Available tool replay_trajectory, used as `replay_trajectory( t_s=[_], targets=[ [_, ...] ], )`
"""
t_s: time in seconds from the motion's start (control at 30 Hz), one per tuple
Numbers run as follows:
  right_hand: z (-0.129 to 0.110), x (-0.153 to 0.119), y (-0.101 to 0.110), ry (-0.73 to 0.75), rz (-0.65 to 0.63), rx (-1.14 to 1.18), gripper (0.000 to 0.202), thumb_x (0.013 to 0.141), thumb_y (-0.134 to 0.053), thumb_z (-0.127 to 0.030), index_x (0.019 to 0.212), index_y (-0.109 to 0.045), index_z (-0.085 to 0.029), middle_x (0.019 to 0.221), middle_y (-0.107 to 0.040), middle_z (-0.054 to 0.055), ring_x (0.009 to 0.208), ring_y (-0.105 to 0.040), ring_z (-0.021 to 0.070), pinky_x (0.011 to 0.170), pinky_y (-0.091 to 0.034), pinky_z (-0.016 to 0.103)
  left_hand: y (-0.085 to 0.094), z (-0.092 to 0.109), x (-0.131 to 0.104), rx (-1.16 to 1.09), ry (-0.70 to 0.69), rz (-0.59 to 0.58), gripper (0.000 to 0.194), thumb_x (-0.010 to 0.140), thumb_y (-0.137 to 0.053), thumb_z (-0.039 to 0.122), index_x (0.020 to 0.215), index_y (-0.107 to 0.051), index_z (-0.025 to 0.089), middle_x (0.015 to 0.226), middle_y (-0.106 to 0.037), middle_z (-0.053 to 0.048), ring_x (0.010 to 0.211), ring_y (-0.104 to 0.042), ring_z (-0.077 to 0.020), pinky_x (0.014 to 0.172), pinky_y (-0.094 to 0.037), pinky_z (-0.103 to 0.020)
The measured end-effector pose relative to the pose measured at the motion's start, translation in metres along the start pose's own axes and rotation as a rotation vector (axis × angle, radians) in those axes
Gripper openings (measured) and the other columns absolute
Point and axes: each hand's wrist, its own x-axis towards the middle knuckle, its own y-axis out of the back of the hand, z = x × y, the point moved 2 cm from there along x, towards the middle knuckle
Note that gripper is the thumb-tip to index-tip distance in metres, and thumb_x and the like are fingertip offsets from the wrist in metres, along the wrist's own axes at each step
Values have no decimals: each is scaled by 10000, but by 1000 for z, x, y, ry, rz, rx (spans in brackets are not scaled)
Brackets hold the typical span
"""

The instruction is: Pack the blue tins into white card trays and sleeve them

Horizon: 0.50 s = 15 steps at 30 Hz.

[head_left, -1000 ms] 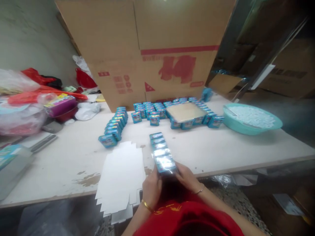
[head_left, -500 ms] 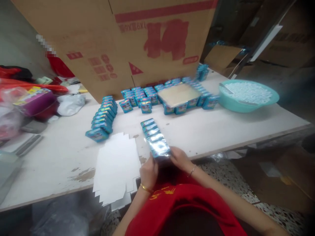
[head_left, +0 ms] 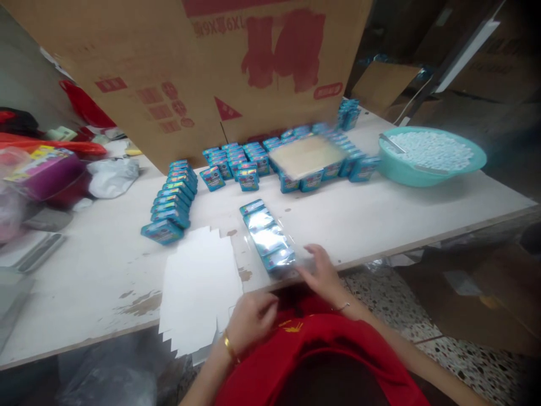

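A row of several small blue printed packs (head_left: 268, 237) lies on the table inside a clear, shiny plastic wrap. At its near end, my right hand (head_left: 323, 276) is open, with thumb and forefinger apart beside the loose clear film; whether it touches the film is unclear. My left hand (head_left: 252, 317) is below the row at the table's front edge. Its fingers are curled inward, and anything inside them is hidden. Just left of that hand, a stack of white card sheets (head_left: 200, 287) overhangs the edge.
A line of blue packs (head_left: 171, 203) stands at left. More packs (head_left: 247, 177) stand behind, some under a beige board (head_left: 306, 156). A turquoise basin (head_left: 422, 175) of small white pieces is at right. A large cardboard box (head_left: 169, 73) rises at the back.
Both hands have come off the wrapped row, which now rests on the table. My left hand has drawn back toward my body; my right has moved slightly right and its fingers have spread.
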Motion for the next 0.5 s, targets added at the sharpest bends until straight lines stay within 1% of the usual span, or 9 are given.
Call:
replay_trajectory(
  t_s=[0.03,0.1,0.13,0.17,0.23,0.3,0.37,0.43,0.5],
  targets=[
    [-3,-7,3,-85,-27,42,342,818,-587,-431,1026,-591,-159,1008,-615,113,974,-558,260,874,-457,415,18,-3,9,-45,-2,37,236,866,-459,270,926,-679,209,754,-698,-35,653,-630,-142,654,-495,-244],
    [-10,-19,2,-236,-214,236,307,829,-565,-472,826,-625,-171,786,-621,47,787,-579,205,761,-482,353,58,-16,41,-70,49,223,236,865,-479,329,886,-667,187,823,-694,-46,710,-622,-146,706,-492,-263],
    [-15,-24,-1,-305,-310,374,322,826,-566,-489,818,-638,-175,756,-624,31,751,-580,186,725,-483,327,76,-25,63,-45,65,311,267,851,-502,373,962,-653,184,899,-687,-61,789,-621,-165,768,-486,-292],
    [-21,-27,-6,-371,-372,523,337,810,-584,-507,870,-653,-182,785,-640,27,759,-588,179,706,-484,309,91,-36,87,-38,69,339,366,834,-517,417,1092,-611,176,988,-669,-82,868,-613,-184,822,-474,-318],
    [-32,-27,-15,-494,-370,790,427,766,-625,-541,1028,-648,-204,922,-666,48,856,-602,193,690,-483,293,112,-57,139,-66,112,321,558,796,-535,480,1248,-514,154,1187,-590,-124,1048,-558,-222,912,-427,-344],
    [-45,-21,-22,-579,-275,984,457,754,-635,-555,1052,-654,-209,1006,-663,76,941,-595,214,689,-480,292,121,-75,184,-138,232,177,556,757,-560,516,1173,-574,147,1135,-620,-109,1039,-556,-232,902,-418,-332],
    [-56,-13,-24,-623,-171,1093,403,756,-643,-543,939,-690,-187,983,-669,87,948,-592,220,711,-474,300,122,-87,215,-184,299,67,466,688,-630,518,938,-671,127,878,-680,-83,841,-601,-219,783,-451,-317],
    [-65,-9,-24,-643,-74,1120,358,732,-681,-512,832,-699,-169,906,-676,75,883,-601,208,725,-472,303,120,-92,230,-223,332,27,344,635,-690,451,727,-670,121,637,-634,-40,638,-570,-172,650,-445,-289],
    [-69,-7,-23,-636,0,1088,324,714,-702,-483,771,-690,-164,829,-672,55,817,-604,194,722,-476,301,119,-93,233,-276,349,34,235,626,-705,352,644,-640,126,533,-572,-2,538,-511,-125,579,-411,-257]
  ],
)
